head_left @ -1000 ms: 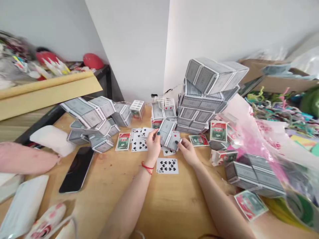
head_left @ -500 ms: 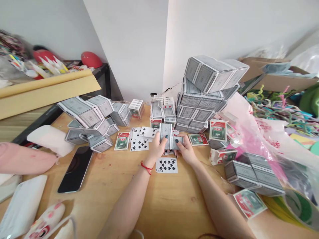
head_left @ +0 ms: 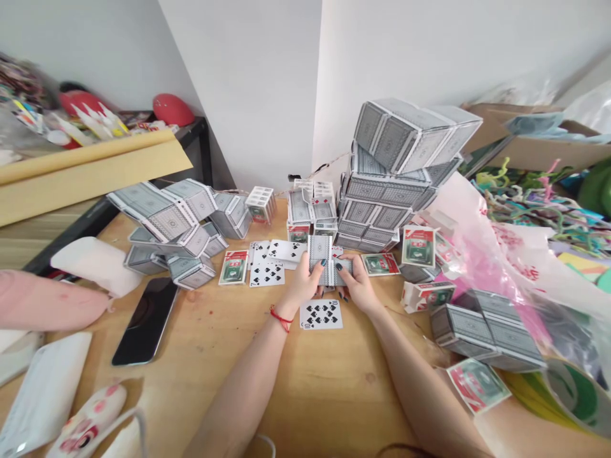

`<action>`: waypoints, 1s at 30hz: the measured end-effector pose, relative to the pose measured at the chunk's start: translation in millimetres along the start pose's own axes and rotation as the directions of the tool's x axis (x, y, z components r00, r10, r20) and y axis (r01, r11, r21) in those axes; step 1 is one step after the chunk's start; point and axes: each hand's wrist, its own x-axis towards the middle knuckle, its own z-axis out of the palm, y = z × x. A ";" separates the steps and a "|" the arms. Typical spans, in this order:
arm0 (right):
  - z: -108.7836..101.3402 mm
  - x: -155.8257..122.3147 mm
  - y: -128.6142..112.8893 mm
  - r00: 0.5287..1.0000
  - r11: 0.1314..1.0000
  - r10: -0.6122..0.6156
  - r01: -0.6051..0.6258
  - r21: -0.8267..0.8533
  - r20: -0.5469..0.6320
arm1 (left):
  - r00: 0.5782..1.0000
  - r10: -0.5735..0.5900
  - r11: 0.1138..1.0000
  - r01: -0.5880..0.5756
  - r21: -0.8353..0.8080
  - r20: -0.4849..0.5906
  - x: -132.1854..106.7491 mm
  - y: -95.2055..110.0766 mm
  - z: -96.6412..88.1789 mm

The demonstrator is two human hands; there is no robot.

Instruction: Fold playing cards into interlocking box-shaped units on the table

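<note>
Two hands (head_left: 304,280) (head_left: 360,287) pinching cards (head_left: 320,250), spade card (head_left: 321,314) "10"; box (head_left: 419,247) lettering — unclear

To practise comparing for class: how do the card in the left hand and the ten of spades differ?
The card in the left hand shows its grey back; the ten of spades shows its face. That card is held; the ten lies flat. Both are playing cards.
</note>
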 end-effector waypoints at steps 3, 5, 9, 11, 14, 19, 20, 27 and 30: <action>1.1 -0.2 1.1 1.000 1.000 -0.007 0.007 -0.002 -0.009 | 1.000 -0.009 1.000 0.009 0.018 -0.004 0.0 -1.0 -0.4; 2.5 -0.6 2.8 1.000 1.000 -0.016 0.016 -0.005 -0.026 | 1.000 -0.003 1.000 0.004 0.025 -0.019 -0.4 -0.7 -0.5; 4.0 -0.8 6.8 0.996 0.998 -0.037 0.034 -0.043 -0.079 | 1.000 -0.013 1.000 0.013 -0.004 0.009 -2.1 2.7 -0.6; 3.8 -1.0 7.1 0.996 0.999 -0.024 0.021 -0.036 -0.085 | 0.999 -0.027 0.999 0.028 -0.018 0.039 -2.8 5.0 -0.8; 3.1 -2.5 3.2 0.999 0.999 0.033 -0.032 0.017 -0.043 | 0.999 -0.027 0.999 0.028 -0.020 0.026 -2.6 8.5 -1.1; 3.7 -5.5 -6.8 0.997 0.995 0.072 -0.074 0.067 0.034 | 0.999 0.023 0.999 -0.025 -0.036 -0.030 2.2 14.5 -3.6; 3.7 -5.3 -7.2 0.997 0.994 0.065 -0.068 0.085 0.039 | 0.999 0.037 0.998 -0.039 -0.048 -0.038 3.6 15.2 -5.1; 1.2 0.2 2.2 0.975 0.955 -0.153 0.104 -0.278 -0.159 | 0.994 0.073 0.968 -0.089 -0.234 -0.078 11.6 13.9 -26.7; 8.8 -1.6 2.3 0.975 0.792 -0.215 0.135 -0.595 -0.065 | 0.983 0.132 0.952 -0.162 -0.261 -0.130 12.5 14.1 -32.7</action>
